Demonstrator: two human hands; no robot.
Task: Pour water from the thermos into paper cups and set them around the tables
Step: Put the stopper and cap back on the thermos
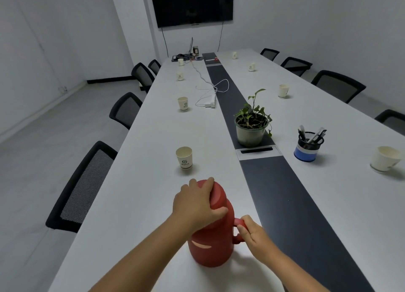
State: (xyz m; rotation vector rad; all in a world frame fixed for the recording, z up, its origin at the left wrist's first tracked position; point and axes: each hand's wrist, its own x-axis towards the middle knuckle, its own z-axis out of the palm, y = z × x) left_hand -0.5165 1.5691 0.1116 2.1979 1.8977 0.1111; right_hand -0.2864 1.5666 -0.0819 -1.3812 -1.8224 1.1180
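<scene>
Left edge of frame: black mesh-back office chairs [84, 187] run along the long white conference table [140, 204]. Left-centre, a row of four cream paper cups w/ dark logos recedes toward the top; nearest cup [184, 158] stands upright just above the thermos, apart from it. Can't tell from this angle whether any cup has water in it yet.

Bottom centre: red plastic thermos w/ domed lid and side handle [210, 243] stands upright on the table. Left hand [196, 204] wraps over the lid, fingers and thumb curled round it. Right hand [255, 233] pinches the handle at the thermos's right side.

Step in hand, prob.: opening or closing the lid, w/ the right hand steadying. Next move calls for a firm twist w/o tipping the thermos.

Centre: dark grey cable strip [285, 204] runs up the table, w/ a green potted plant in a pale pot [251, 127] on it and a white charger w/ loose cord [210, 101] beside it; neither blocks the near cup.

Right: blue-based mesh pen holder [308, 148], four more cream cups incl. one at the far right edge [383, 159]. Top: dark wall screen [190, 5].
</scene>
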